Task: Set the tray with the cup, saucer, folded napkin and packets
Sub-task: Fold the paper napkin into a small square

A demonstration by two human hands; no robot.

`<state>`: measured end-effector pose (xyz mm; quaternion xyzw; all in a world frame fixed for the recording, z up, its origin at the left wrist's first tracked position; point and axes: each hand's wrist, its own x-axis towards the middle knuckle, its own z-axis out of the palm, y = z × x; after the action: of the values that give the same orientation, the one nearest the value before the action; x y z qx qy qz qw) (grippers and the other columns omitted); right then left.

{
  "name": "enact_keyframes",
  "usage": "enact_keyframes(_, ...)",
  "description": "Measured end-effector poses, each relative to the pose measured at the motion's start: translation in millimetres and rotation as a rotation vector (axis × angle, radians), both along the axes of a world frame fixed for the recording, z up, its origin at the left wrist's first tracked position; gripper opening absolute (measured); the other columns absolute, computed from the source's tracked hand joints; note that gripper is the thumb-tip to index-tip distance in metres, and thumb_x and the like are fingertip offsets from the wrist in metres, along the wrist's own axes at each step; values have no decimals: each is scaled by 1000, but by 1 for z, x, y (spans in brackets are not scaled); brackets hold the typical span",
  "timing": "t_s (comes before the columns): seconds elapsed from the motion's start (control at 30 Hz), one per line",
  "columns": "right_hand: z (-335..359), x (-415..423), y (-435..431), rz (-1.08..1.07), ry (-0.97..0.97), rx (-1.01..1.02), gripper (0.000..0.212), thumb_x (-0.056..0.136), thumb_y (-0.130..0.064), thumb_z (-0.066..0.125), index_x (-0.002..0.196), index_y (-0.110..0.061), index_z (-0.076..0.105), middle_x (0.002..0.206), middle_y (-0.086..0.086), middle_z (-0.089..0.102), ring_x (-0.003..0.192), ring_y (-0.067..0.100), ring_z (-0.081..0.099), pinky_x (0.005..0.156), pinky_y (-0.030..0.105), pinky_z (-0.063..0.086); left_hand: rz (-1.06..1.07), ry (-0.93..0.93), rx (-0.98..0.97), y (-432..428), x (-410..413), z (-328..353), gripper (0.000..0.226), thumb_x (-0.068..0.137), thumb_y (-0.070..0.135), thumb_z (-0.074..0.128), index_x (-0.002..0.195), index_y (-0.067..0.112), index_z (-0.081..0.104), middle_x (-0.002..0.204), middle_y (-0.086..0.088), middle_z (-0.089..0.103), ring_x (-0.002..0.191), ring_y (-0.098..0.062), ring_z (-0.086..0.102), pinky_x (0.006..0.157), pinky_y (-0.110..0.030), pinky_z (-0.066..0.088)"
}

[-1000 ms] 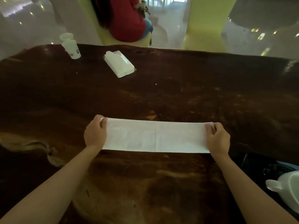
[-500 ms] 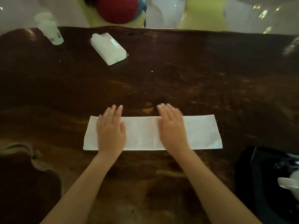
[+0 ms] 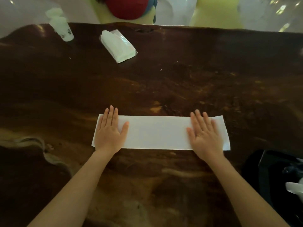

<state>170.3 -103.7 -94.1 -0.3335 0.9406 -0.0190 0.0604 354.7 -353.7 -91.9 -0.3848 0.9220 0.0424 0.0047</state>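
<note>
A white napkin (image 3: 157,132), folded into a long strip, lies flat on the dark wooden table (image 3: 164,79). My left hand (image 3: 110,131) rests flat on its left end, fingers spread. My right hand (image 3: 205,135) presses flat on its right end, fingers apart. Neither hand grips anything. At the right edge a black tray (image 3: 270,171) shows partly, with a white piece of crockery (image 3: 294,189) on it, mostly cut off by the frame.
A plastic-wrapped tissue pack (image 3: 118,45) lies at the back left. A white paper cup (image 3: 63,29) stands near the far left edge. A person in red (image 3: 127,7) sits beyond the table on a yellow-green seat.
My hands started at the napkin's ends, came to its middle, and have now slid outward again, flat along the strip. The napkin has stayed in place.
</note>
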Motion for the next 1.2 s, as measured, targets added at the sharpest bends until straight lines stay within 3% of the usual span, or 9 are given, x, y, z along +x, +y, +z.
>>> enact_keyframes(0.2, 3, -12, 24, -64, 47, 59, 63, 90, -54, -9, 146, -25, -6, 157, -4, -5, 139, 12, -16, 116, 38, -9, 78, -58, 17, 3, -8, 10, 72, 89, 56, 7, 147, 14, 1, 157, -4, -1, 143, -18, -6, 116, -33, -5)
enact_keyframes(0.27, 3, -11, 22, -59, 50, 48, 64, 89, -53, -11, 146, -24, -6, 157, -3, -5, 140, 13, -15, 116, 38, -10, 99, 32, 16, 29, -38, 17, 63, 95, 47, 12, 146, 12, 2, 157, -8, 0, 144, -22, -5, 117, -39, -3)
enact_keyframes(0.37, 3, -13, 24, -50, 54, 26, 61, 89, -52, -10, 143, -24, -10, 156, -3, -7, 140, 13, -15, 115, 37, -11, -207, 202, 82, 119, -105, 17, 56, 97, 38, 12, 146, 14, 0, 157, -5, -3, 143, -20, -8, 113, -36, -12)
enact_keyframes(0.47, -1, -11, 25, -37, 71, 5, 58, 91, -49, -10, 143, -22, -9, 156, -1, -5, 140, 13, -14, 115, 37, -9, -238, 136, 158, 175, -132, 6, 54, 97, 40, 6, 146, 18, -3, 157, 0, -9, 141, -16, -16, 113, -36, -14)
enact_keyframes(0.63, -2, -13, 26, -29, 74, 11, 58, 93, -47, -4, 145, -22, -7, 157, -2, -4, 139, 12, -16, 116, 38, -9, -293, 85, 98, 144, -113, 0, 58, 95, 49, 6, 145, 21, -2, 156, 4, -6, 141, -11, -13, 114, -33, -11)
enact_keyframes(0.9, 1, -14, 26, -26, 55, 29, 59, 93, -49, -2, 146, -24, -6, 158, -3, -5, 140, 13, -16, 114, 37, -12, -69, -4, 16, 45, -14, 2, 66, 91, 53, 5, 147, 17, 2, 157, -1, -1, 143, -14, -6, 115, -30, -4)
enact_keyframes(1.0, 3, -14, 27, -21, 44, 34, 59, 93, -49, -1, 147, -24, -5, 158, -3, -5, 141, 13, -14, 114, 36, -13, -29, -1, 33, 35, -4, 5, 66, 92, 52, 12, 147, 17, 4, 157, -1, 1, 143, -15, -4, 115, -30, -4)
enact_keyframes(1.2, 5, -20, 28, 22, 11, 46, 62, 91, -52, -3, 146, -25, -5, 157, -5, -6, 142, 12, -14, 113, 35, -13, 1, -9, 45, 16, 25, 6, 74, 86, 57, 8, 147, 16, 2, 157, -2, -2, 143, -17, -3, 115, -29, -1)
